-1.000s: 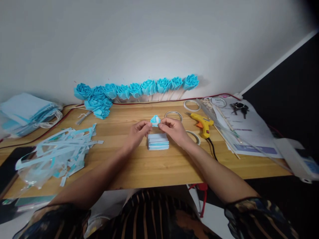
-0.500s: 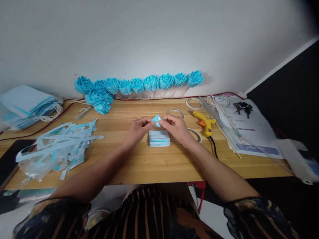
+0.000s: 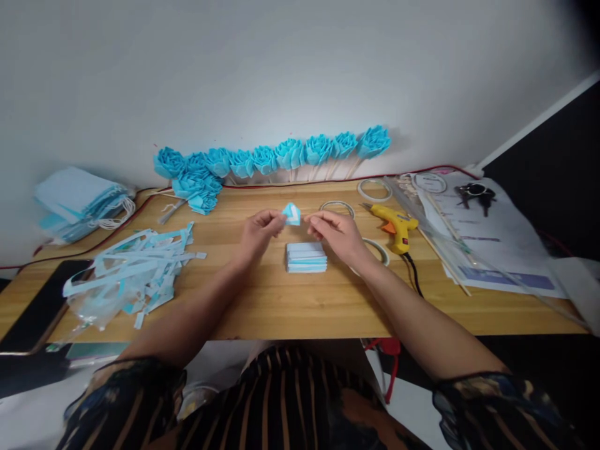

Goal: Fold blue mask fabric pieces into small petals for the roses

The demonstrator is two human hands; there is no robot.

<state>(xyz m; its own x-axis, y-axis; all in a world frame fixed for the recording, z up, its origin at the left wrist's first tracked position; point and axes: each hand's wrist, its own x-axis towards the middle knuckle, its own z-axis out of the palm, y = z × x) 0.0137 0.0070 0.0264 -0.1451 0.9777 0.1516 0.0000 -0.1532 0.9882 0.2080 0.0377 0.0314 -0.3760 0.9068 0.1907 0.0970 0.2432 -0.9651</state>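
Observation:
My left hand [image 3: 260, 232] pinches the edge of a small folded piece of blue and white mask fabric [image 3: 291, 214], its pointed top upward. A white V-shaped band shows on it. Just right of the piece, apart from it, is my right hand [image 3: 334, 234], with thumb and fingers closed together; whether anything tiny is between them cannot be made out. Below and between the hands, a neat stack of folded white and blue fabric pieces [image 3: 306, 257] lies on the wooden table [image 3: 281, 306].
Blue fabric flowers on sticks [image 3: 289, 154] lean along the wall. At left are cut strips [image 3: 135, 262], stacked masks [image 3: 79, 197] and a phone [image 3: 42, 306]. To the right sit tape rolls [image 3: 375, 189], a yellow glue gun [image 3: 396, 226], keys [image 3: 475, 194] and paper [image 3: 510, 250].
My right hand has come off the folded piece and moved slightly right. The piece stays in my left hand, now turned and more exposed. The whole view has shifted a little.

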